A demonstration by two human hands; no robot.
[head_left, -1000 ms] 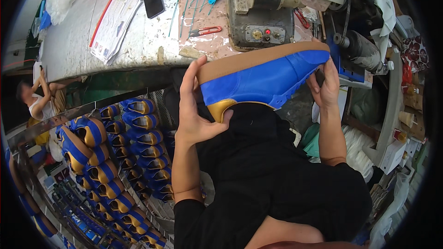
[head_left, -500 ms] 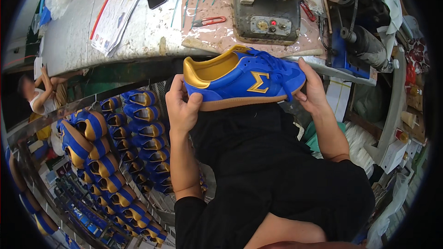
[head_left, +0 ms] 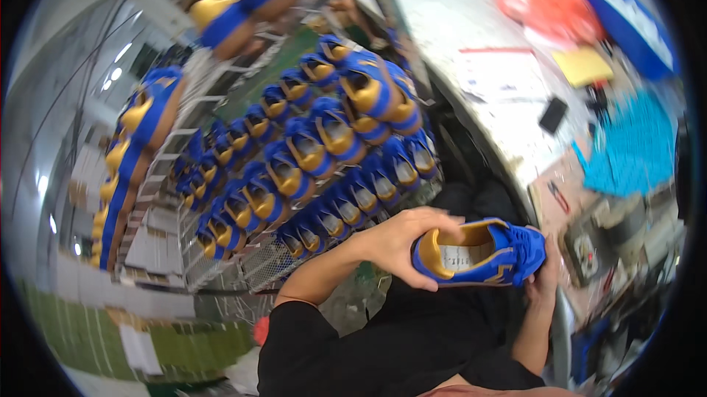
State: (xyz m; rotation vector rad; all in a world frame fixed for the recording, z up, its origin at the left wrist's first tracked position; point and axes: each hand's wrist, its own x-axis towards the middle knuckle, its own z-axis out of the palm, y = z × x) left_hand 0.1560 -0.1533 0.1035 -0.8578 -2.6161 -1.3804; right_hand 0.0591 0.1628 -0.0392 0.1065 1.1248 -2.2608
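My left hand pinches the heel and my right hand grips the toe of a blue-and-gold sneaker at four o'clock. It looks sewn and laced; whether any work is left, I can't see. The insole has writing too small to read.

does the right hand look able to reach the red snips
Probably yes: the red snips lie uncovered nearby, though the right hand would first have to release the blue shoe.
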